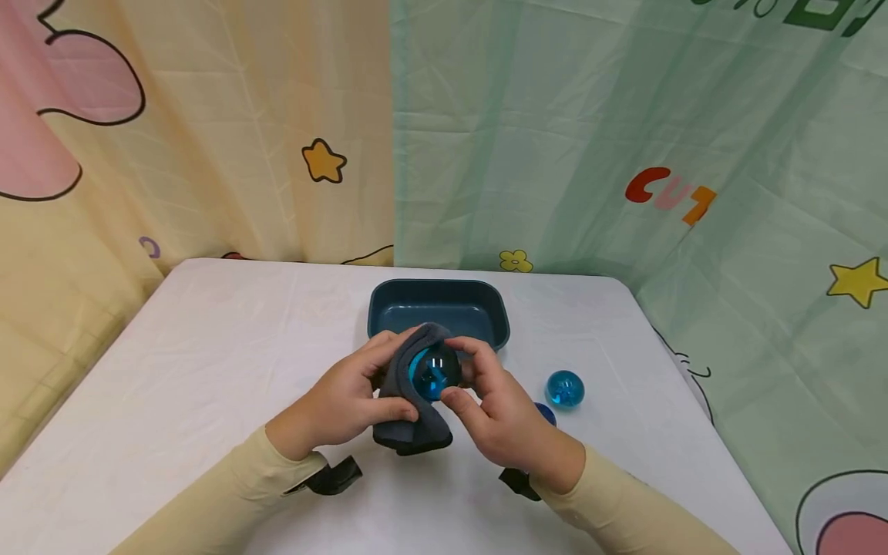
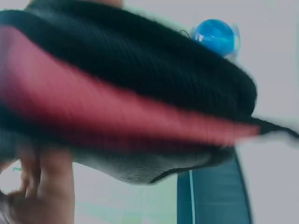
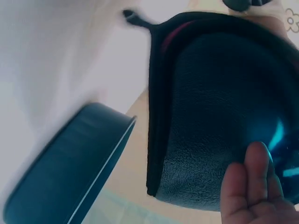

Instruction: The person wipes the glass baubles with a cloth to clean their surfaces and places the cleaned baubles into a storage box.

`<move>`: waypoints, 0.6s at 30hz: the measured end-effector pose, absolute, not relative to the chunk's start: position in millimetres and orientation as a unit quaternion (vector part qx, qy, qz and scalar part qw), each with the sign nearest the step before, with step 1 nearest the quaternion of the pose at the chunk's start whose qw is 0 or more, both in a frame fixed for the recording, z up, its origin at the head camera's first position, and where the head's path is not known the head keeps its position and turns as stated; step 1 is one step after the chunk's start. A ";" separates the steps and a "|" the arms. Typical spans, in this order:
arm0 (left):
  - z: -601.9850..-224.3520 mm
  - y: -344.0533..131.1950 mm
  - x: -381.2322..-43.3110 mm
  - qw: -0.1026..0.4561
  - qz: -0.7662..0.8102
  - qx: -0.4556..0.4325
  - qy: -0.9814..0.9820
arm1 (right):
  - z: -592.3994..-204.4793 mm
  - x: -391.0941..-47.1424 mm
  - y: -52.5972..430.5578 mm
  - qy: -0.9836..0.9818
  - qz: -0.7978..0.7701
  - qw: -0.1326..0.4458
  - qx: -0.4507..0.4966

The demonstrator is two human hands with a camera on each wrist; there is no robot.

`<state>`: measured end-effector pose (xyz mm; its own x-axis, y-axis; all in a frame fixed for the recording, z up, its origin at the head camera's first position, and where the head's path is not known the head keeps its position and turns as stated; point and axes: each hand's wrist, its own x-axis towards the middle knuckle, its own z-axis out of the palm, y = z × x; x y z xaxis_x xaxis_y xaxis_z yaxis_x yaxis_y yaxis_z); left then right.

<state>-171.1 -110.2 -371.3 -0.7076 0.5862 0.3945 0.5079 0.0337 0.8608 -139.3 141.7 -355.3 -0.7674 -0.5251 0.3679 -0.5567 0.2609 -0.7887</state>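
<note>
In the head view a folded dark grey cloth (image 1: 414, 433) with black edging wraps one side of a clear blue glass-like ball (image 1: 437, 374). My left hand (image 1: 340, 397) grips the cloth from the left, thumb in front. On the other side my right hand (image 1: 509, 412) holds the bare face of the ball between thumb and fingers. A pink inner layer of the cloth (image 2: 117, 107) shows in the left wrist view. The right wrist view has the ball (image 3: 285, 158) at its right edge, beside my fingers (image 3: 256, 175). Both hands are raised over the white table.
A dark teal rectangular tray (image 1: 499, 320) stands behind the hands. To the right on the white table (image 1: 208, 339) lie a bright blue ball (image 1: 565, 389) and a darker blue ball (image 1: 546, 413), partly hidden by my right hand. Printed curtains (image 1: 486, 154) hang behind.
</note>
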 end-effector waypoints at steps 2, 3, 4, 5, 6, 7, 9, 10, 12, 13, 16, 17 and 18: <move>-368.4 -114.1 -170.7 0.072 0.597 0.416 0.682 | -354.6 -138.8 141.7 -0.799 0.502 0.025 0.331; -367.0 -116.0 -170.6 0.089 0.601 0.429 0.668 | -354.5 -138.9 142.0 -0.801 0.500 0.029 0.327; -365.9 -117.8 -170.7 0.106 0.607 0.436 0.656 | -353.8 -138.9 142.4 -0.804 0.498 0.032 0.323; -365.0 -118.8 -171.0 0.113 0.610 0.441 0.648 | -353.7 -139.2 142.7 -0.805 0.498 0.034 0.322; -364.6 -118.9 -171.3 0.112 0.612 0.441 0.647 | -353.3 -139.6 142.6 -0.804 0.499 0.033 0.323; -364.6 -118.6 -171.7 0.106 0.612 0.434 0.652 | -353.0 -139.8 142.2 -0.801 0.502 0.028 0.327; -366.4 -115.8 -173.0 0.081 0.611 0.418 0.668 | -353.0 -139.6 141.1 -0.796 0.505 0.015 0.333; -367.4 -113.9 -173.7 0.071 0.613 0.408 0.673 | -352.8 -139.3 140.6 -0.794 0.508 0.008 0.335; -369.8 -110.0 -174.9 0.046 0.614 0.394 0.683 | -352.6 -139.0 139.6 -0.791 0.510 0.000 0.338; -370.7 -108.6 -175.4 0.037 0.612 0.389 0.688 | -352.6 -138.9 139.3 -0.791 0.509 -0.001 0.339; -370.8 -105.7 -175.5 0.034 0.602 0.383 0.700 | -352.5 -138.5 138.9 -0.797 0.498 0.002 0.343; -370.1 -105.3 -175.2 0.034 0.595 0.382 0.707 | -352.6 -138.5 139.0 -0.799 0.493 0.003 0.345; -369.1 -104.9 -174.6 0.038 0.588 0.377 0.714 | -352.9 -138.5 139.1 -0.803 0.487 0.004 0.345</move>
<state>-174.6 -104.9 -369.1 -0.7124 0.5832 0.3904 0.4948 0.0228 0.8687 -138.5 139.1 -352.9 -0.7617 -0.5498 0.3429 -0.5582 0.2881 -0.7781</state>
